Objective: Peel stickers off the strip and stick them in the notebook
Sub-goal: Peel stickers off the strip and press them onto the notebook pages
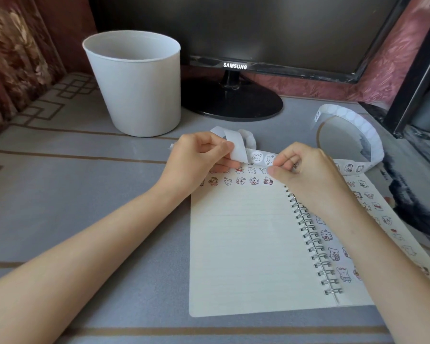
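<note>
Peeling step. Strip (258,157) held taut just above the top edge of the open notebook (246,244), which lies flat on the table (85,194).

- Left hand (199,155): fingers curled, pinching the bare, curled end of the backing.
- Right hand (305,167): fingers curled in, thumb and forefinger nipped at the strip beside a round sticker (270,158). It seems to be lifting that sticker's edge, though the fingertips cover the contact.
- Two rows of stickers already along the top of the left page; the rest of it is bare.

Next move, as I judge it: free the sticker cleanly, carry it down, and press it in line below the rows.

Hard to see: the right page under the right forearm; the strip's tail loops off toward the monitor (258,33), its far end unclear. White bin (134,83) stands behind.
</note>
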